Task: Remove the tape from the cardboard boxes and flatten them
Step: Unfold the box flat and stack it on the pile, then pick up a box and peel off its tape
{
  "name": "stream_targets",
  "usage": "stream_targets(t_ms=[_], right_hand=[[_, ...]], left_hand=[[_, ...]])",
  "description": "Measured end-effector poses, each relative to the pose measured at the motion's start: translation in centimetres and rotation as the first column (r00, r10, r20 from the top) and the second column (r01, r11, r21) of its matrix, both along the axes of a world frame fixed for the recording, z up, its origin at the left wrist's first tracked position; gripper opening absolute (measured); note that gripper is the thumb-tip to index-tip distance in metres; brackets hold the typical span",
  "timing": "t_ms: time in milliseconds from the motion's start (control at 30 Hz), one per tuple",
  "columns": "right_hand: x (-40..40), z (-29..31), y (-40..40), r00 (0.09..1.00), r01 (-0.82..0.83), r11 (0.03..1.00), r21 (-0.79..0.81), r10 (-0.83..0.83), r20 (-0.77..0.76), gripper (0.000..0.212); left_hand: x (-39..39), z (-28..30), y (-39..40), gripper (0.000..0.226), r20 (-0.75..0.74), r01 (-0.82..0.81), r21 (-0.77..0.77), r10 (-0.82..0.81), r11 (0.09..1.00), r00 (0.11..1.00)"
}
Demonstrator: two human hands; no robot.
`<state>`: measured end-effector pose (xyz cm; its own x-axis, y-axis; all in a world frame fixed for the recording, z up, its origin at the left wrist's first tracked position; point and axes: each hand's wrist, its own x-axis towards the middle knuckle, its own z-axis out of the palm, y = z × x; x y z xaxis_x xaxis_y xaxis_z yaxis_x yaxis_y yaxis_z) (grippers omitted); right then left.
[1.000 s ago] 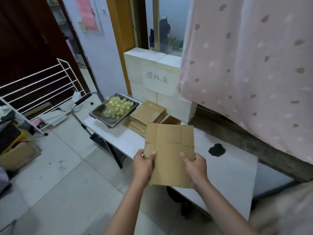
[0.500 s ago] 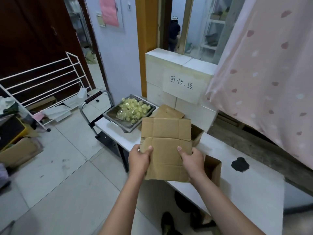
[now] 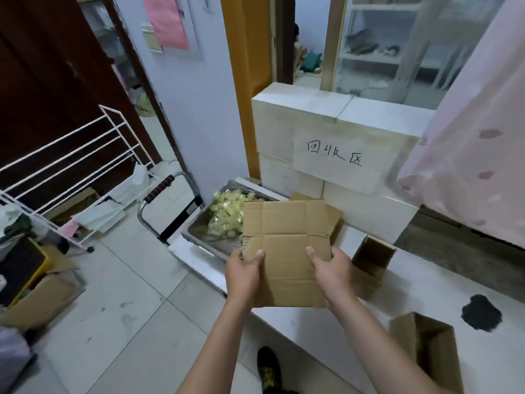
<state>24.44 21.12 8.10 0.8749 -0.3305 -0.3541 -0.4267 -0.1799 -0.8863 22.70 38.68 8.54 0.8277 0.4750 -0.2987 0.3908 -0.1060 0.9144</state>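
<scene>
Head view: a flattened box (image 3: pixel 287 251), creased brown corrugated card, is held over the white table's (image 3: pixel 312 331) near edge. The left hand (image 3: pixel 243 273) and right hand (image 3: pixel 333 270) each pinch a side, thumbs on top. Behind it a steel tray (image 3: pixel 199 231) holds pale yellow lumps (image 3: pixel 227 211). Two open boxes (image 3: pixel 372 261) (image 3: pixel 426 348) stand on the table; what they hold cannot be told.
</scene>
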Motion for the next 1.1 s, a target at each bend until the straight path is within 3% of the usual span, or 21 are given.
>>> stream_targets(t_ms=[367,533,633,733,867,1100], right_hand=[[8.5,-1.6,1.9,0.984,0.157,0.987,0.023,-0.154,-0.094,0.064],[10.7,-2.0,1.8,0.962,0.267,0.964,0.006,-0.266,-0.066,0.026],[11.4,-2.5,1.5,0.947,0.312,0.95,0.02,-0.309,-0.082,0.022],[12.3,-2.9,1.4,0.928,0.343,0.939,-0.019,-0.342,-0.15,0.04],[13.1,-3.7,1.9,0.894,0.414,0.91,0.003,-0.407,-0.189,0.023],[14.3,-4.2,3.9,0.819,0.529,0.844,-0.086,-0.535,-0.207,0.02]], left_hand=[[11.7,-1.5,2.2,0.018,-0.065,0.193,0.019,-0.191,0.981,0.979],[15.9,-2.4,1.5,0.014,-0.078,0.291,0.04,-0.287,0.956,0.955],[17.6,-3.0,0.9,0.011,-0.096,0.358,0.072,-0.351,0.931,0.932],[19.6,-3.6,0.6,0.016,-0.155,0.434,0.079,-0.419,0.898,0.895],[22.1,-4.7,0.7,0.025,-0.195,0.527,0.069,-0.507,0.847,0.84],[25.4,-6.6,1.1,0.024,-0.209,0.668,0.016,-0.651,0.744,0.73]])
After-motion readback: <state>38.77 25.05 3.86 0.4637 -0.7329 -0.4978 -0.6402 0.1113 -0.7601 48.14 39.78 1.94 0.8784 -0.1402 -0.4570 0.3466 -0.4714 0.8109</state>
